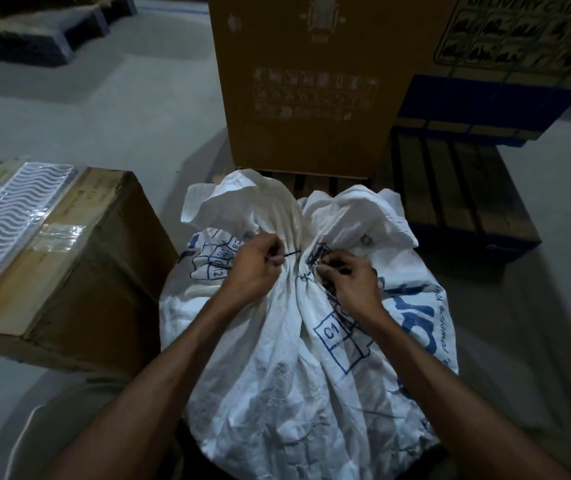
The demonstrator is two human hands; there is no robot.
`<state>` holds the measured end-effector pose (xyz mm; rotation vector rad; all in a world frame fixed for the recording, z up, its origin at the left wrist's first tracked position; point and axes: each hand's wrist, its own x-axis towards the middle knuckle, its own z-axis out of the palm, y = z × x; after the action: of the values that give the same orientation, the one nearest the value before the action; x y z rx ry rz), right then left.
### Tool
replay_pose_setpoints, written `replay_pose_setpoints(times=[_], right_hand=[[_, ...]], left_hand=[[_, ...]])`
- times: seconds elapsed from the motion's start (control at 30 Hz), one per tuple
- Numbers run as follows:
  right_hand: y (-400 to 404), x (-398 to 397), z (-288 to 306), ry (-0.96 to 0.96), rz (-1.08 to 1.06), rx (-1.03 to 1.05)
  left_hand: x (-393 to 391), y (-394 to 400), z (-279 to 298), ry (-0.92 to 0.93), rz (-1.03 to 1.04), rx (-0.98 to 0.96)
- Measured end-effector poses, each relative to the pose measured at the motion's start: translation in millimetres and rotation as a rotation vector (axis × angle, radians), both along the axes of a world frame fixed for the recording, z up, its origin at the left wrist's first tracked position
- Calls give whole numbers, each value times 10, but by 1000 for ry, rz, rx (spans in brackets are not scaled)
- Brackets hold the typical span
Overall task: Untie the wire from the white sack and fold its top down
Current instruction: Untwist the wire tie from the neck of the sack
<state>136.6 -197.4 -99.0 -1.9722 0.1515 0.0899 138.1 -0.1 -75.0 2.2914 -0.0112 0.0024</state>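
- Left edge of frame: taped brown carton (69, 265) on the floor, clear sleeve with a white wave pattern (10, 223) lying on its top.
- Centre, lower half: white sack (277, 375) with blue print, upright on the floor, just right of the carton. Neck is gathered tight at mid-frame; loose top flares out above the tie.
- Left hand (252, 268) at the left side of the neck, fingers (274, 259) pinched closed on one end of the dark wire (289, 254).
- Wire runs from that pinch across to the neck, still wrapped around the gathered cloth.
- Right hand (349, 282) at the right side of the neck, fingers (329, 268) curled closed at the tie; whether they grip wire or cloth, cannot tell.
- Top centre: tall brown carton (304, 81) behind the sack.
- Upper right: printed carton (505, 64) stacked on a dark pallet (467, 202).
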Motion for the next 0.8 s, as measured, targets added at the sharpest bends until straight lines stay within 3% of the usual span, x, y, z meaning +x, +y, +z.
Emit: replay_pose_setpoints(times=[0.1,0.2,0.33,0.5,0.63,0.8], right_hand=[[-78,-8,-2,24,-53,125],[-71,-20,-39,38,-89,120],[-11,-21,-16,18,-109,81],[11,-20,67,-28,-93,-10],[34,-88,181,-124,-54,-130],[33,-268,255,-157,7,-228]], left_hand=[[-24,130,31,-49,-16,-87],[-74,207,-41,-154,-183,98],[-97,217,-77,-209,-218,148],[-82,162,21,-158,71,-150],[-76,116,86,-112,216,-242],[-232,117,210,-122,249,-264]])
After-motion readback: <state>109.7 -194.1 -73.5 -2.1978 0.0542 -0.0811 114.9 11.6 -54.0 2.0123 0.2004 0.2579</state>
